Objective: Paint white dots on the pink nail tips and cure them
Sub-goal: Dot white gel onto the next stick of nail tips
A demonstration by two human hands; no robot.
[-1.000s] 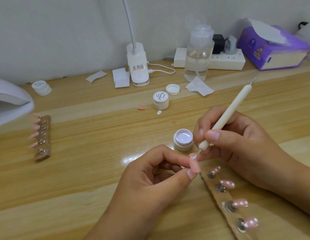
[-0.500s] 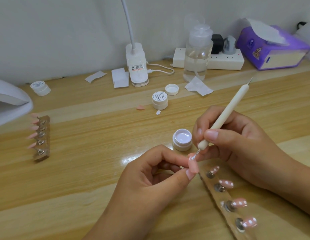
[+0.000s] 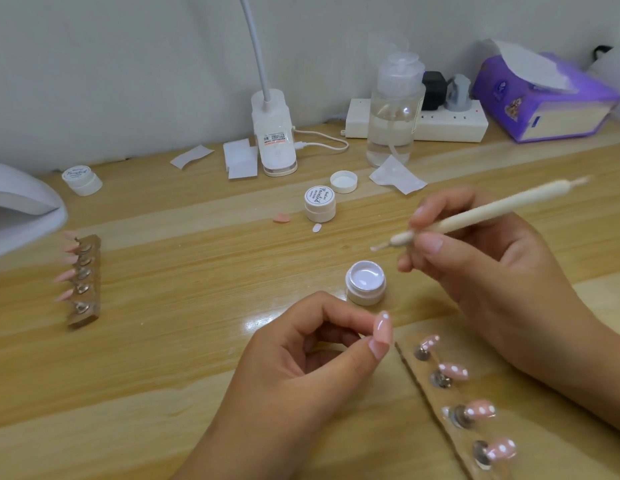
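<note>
Head view: a glossy pink nail tip (image 3: 383, 332) with one white dot is pinched by the left hand (image 3: 301, 358), near the brown cardboard strip's (image 3: 439, 399) end. A cream dotting stick (image 3: 475, 213) is gripped by the right hand (image 3: 492, 271), clear of the open white gel jar (image 3: 365, 285). Bare wooden tabletop (image 3: 197, 306) is left beyond.

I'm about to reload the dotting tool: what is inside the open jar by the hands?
The open jar holds smooth, glossy whitish gel across its whole mouth. How deep it goes cannot be seen; the jar's opaque wall covers that.
</note>
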